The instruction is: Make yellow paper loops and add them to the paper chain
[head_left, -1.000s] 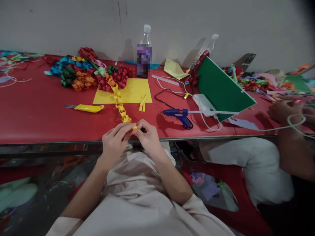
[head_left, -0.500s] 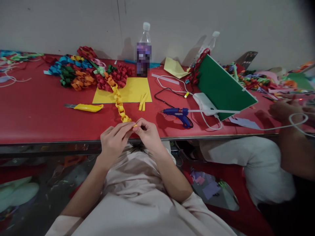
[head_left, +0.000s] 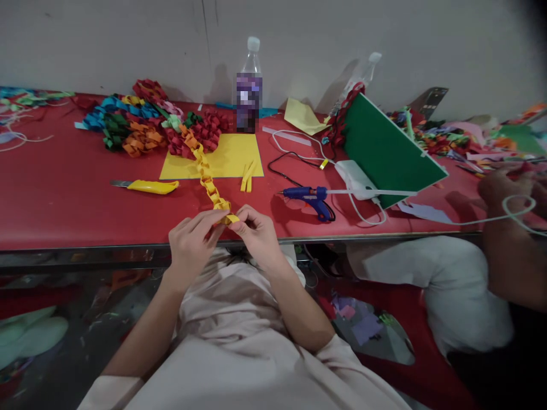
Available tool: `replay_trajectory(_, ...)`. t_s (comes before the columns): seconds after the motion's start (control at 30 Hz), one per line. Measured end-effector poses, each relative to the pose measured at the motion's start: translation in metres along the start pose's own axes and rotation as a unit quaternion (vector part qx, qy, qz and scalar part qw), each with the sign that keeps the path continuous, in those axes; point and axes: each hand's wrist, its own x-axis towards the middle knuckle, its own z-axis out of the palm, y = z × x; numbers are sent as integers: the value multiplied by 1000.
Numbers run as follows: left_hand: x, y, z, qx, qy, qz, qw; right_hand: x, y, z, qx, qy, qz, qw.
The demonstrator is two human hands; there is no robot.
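A yellow paper chain [head_left: 207, 177] runs from the orange links at the back down to my hands at the table's front edge. My left hand [head_left: 193, 239] is closed on the chain's near end, its fingertips partly hiding the last links. Beside it my right hand [head_left: 258, 234] pinches a yellow paper strip [head_left: 232, 218] between thumb and forefinger. A few loose yellow strips [head_left: 248, 176] lie on a yellow sheet [head_left: 235, 154] and over its front edge. To the right of my hands rests a blue glue gun [head_left: 308, 196] with a long white glue stick in it.
Left lies a yellow-handled utility knife [head_left: 152, 187]. Behind are a heap of coloured paper chains [head_left: 145, 136] and a bottle [head_left: 248, 97]. A green board [head_left: 384, 148] leans at right beside a white power strip [head_left: 352, 177] and cables. A co-worker's hand [head_left: 502, 185] is far right.
My left hand has shifted slightly left, away from my right fingertips. More of the yellow strip and the chain's end now shows between my hands. The co-worker's hands moved a little.
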Motion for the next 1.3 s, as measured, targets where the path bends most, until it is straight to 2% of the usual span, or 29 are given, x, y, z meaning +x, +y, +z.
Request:
replay_trajectory(0.13,2,-1,-1,-17,-6,9,1000,-1,7,1,1,19,-25,1000)
replay_trajectory(0.23,3,-1,2,-10,10,7,1000,-1,7,2,1,29,-13,1000)
replay_trajectory(0.43,4,-3,3,3,14,0,1000,1,3,2,13,0,11,1000)
replay_trajectory(0.63,1,1,3,-4,-9,12,1000,3,11,1,-25,46,-15,999)
replay_trajectory(0.73,-3,2,6,-11,-5,-17,1000,3,11,0,-39,66,-24,997)
replay_trajectory(0.83,-4,2,7,-45,6,-53,998,3,7,-1,-28,51,-11,998)
replay_trajectory(1.03,0,1,1,-74,1,-24,997,1,3,-2,-2,23,52,998)
replay_trajectory(1.3,4,5,0,-56,29,-30,998,-1,-4,-2,6,-4,62,998)
